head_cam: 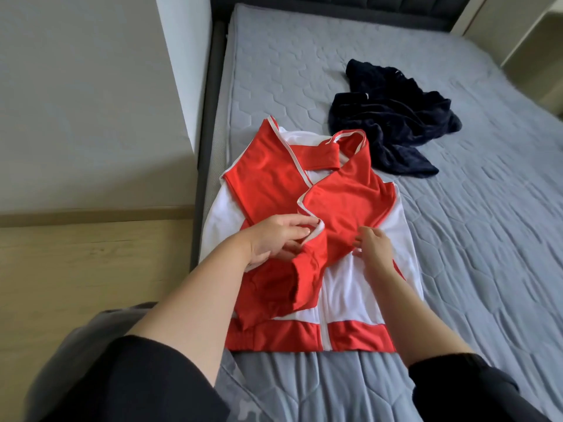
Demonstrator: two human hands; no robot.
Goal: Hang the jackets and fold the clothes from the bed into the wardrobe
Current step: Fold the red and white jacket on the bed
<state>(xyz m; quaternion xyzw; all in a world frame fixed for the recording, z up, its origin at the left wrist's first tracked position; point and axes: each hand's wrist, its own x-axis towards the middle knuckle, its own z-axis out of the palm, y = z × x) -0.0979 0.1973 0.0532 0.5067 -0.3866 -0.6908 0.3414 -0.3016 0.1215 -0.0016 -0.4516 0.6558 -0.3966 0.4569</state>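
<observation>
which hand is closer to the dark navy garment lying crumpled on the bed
Right. The right hand rests on the red and white jacket, below the dark navy garment. The left hand pinches the jacket's white-trimmed edge farther left, farther from it.

The bed (304, 71) runs out of the frame at the right and bottom edges, and its dark headboard (335, 4) is cut by the top edge. Both arms leave the bottom edge, so the black sleeves (137, 379) show only in part. The left hand's (275, 240) lower fingers are tucked under a red sleeve of the red and white jacket (350, 278). The right hand's (373, 248) fingertips are too small to read. The crumpled dark garment (393, 129) at centre right hides its own shape.
</observation>
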